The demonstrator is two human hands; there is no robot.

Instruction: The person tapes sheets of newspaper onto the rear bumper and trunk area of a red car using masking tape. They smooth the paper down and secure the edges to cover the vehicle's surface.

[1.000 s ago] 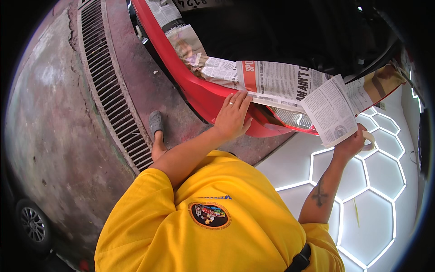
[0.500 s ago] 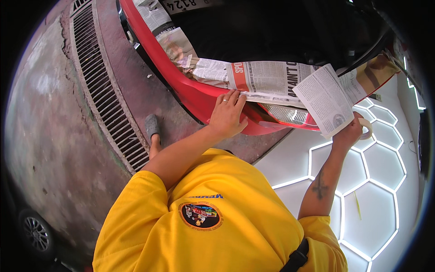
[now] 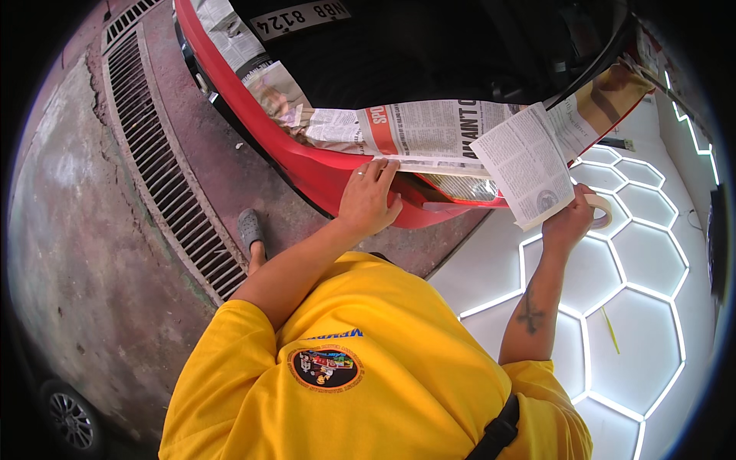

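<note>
Nearest: yellow shirt (image 3: pixel 307 418), black strap (image 3: pixel 501 434) across it on the right. Both forearms reach up and out from there.

Left hand (image 3: pixel 368 202): laid flat, fingers together, thumb apart, nothing gripped. Fingertips sit on the red car panel (image 3: pixel 307 165) right where the pale edge strip (image 3: pixel 441 166) starts. Reads as pressing that edge so it lies flat; actual pressure can't be told.

Right hand (image 3: pixel 567 222): closed on the bottom corner of the loose newspaper sheet (image 3: pixel 523 162), tape roll (image 3: pixel 602 212) at the same fingers. Exact finger wrap is hidden. Likely held together so tape and paper are handled with one hand, leaving the left free to press. Sheet hangs tilted over the end of the newspaper row (image 3: pixel 437 125), partly covering the clear lamp (image 3: pixel 458 186).

Beyond the hands: row follows the panel's inner edge, pieces overlapping, presumably so no gap shows at the bend. Brown-toned paper (image 3: pixel 613 96) at the far right end.

Further: dark area (image 3: pixel 429 54) behind the paper, number plate (image 3: pixel 300 19) upside down from here. Floor grate (image 3: pixel 165 165) off left; glowing hexagon lights (image 3: pixel 625 287) off right.
</note>
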